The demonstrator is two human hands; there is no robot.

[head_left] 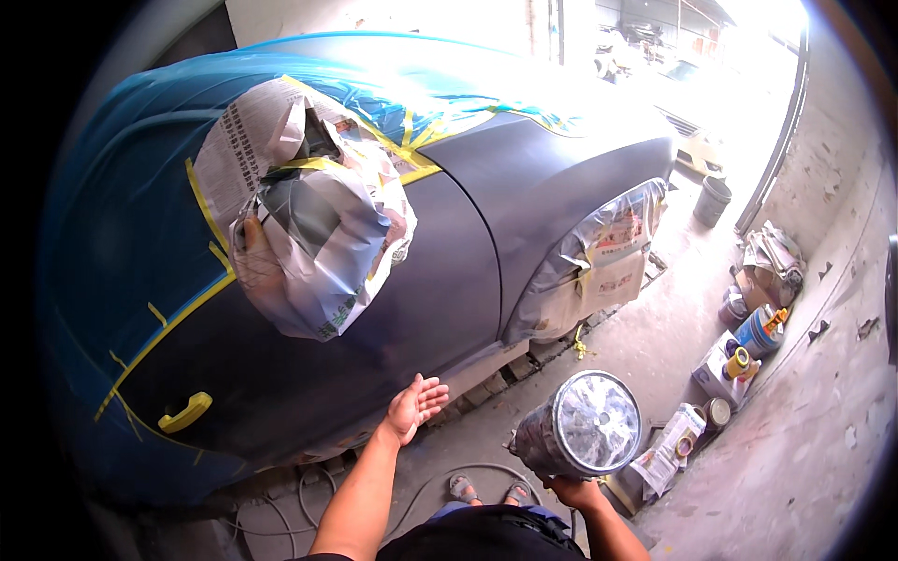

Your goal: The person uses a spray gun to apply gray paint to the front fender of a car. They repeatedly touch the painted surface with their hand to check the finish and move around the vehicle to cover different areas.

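My left hand [416, 409] is held out in the air beside the car door [430, 280], fingers stretched and holding nothing. My right hand [572, 490] is closed round the handle of a spray gun, mostly hidden under its large round cup [597, 423]. The cup's lid is smeared whitish-grey with a small hole in the middle, and its sides are dark. The gun's front end points toward the car, apart from it. The door and front fender [561, 159] are matte dark grey. A yellow-taped door handle [185, 412] lies to the left.
Blue plastic film [112, 224] covers the car's upper part; newspaper wraps the side mirror [318, 224] and wheel [599, 262]. A hose [421, 491] loops near my feet. Along the right wall stand cans [758, 332], a box [716, 374] and tape rolls. A grey bucket [712, 201] stands farther off.
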